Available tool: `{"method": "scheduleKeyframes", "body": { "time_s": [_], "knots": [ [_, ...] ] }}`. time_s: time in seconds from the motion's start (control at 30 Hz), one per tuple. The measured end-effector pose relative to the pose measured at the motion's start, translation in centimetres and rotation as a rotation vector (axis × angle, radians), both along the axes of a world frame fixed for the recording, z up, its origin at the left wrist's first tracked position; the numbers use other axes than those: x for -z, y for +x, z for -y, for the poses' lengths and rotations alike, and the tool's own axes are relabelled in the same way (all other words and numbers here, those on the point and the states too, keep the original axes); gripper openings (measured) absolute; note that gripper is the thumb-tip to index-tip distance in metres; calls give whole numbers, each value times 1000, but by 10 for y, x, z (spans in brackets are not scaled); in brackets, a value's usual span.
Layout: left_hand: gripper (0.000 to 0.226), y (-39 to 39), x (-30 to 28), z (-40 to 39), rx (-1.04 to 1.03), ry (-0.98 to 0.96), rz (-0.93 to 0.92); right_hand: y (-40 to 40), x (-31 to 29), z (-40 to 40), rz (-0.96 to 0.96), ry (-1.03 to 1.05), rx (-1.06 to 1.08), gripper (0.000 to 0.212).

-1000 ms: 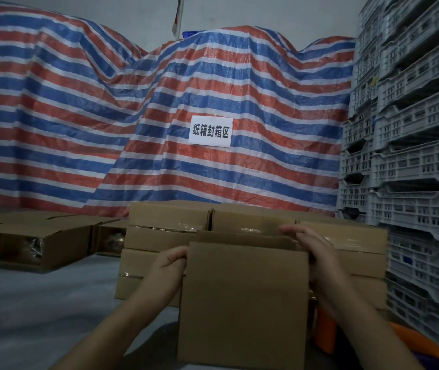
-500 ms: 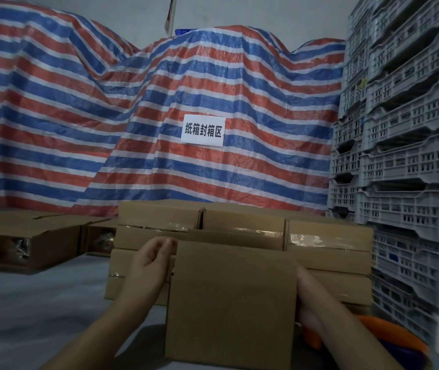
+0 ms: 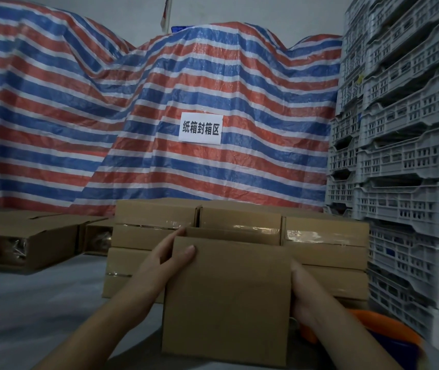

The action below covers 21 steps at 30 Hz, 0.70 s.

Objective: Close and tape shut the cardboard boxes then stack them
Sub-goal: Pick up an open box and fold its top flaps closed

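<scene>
While you hold the box [image 3: 226, 297] up on edge in the near middle of the scene, your left hand [image 3: 169, 256] grips its upper left corner: the thumb lies flat on the near face and the fingers wrap behind the left edge. Your right hand [image 3: 302, 297] grips the right side lower down, palm against the edge; its fingers go behind the cardboard, so you cannot tell how they are curled. A flap [image 3: 229, 235] shows along the far top edge of the box.

Just beyond it stands a stack of boxes [image 3: 325, 236], their front seams shiny with clear tape. To the far left, two open boxes [image 3: 26, 241] lie on the grey floor [image 3: 26, 311]. A red, white and blue striped tarp [image 3: 106, 116] covers the far side, with a white sign [image 3: 200, 128] fixed on it. Grey plastic crates [image 3: 410, 156] are piled high on the right. An orange object [image 3: 384, 324] shows near your right forearm, partly hidden.
</scene>
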<state>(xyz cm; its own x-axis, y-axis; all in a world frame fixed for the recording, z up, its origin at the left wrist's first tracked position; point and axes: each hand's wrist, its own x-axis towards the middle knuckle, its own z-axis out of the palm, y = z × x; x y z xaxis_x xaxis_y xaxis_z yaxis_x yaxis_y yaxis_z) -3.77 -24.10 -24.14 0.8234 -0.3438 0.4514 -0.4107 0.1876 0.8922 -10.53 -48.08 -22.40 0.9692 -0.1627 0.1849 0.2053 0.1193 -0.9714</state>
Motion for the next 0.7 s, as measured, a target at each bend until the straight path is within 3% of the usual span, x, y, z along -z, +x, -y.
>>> {"method": "scheduleKeyframes", "body": {
  "time_s": [0.27,0.43,0.57,0.7],
  "knots": [
    [65,4,-8,7,50,-107,-81,9,7,3,-45,95,65,47],
    [54,3,-6,10,12,-135,-61,12,5,5,-43,49,97,36],
    [33,-2,0,9,-147,-142,66,12,2,4,-27,-3,94,23],
    [35,-4,2,6,-283,-58,230,11,2,4,-6,-27,66,22]
  ]
}}
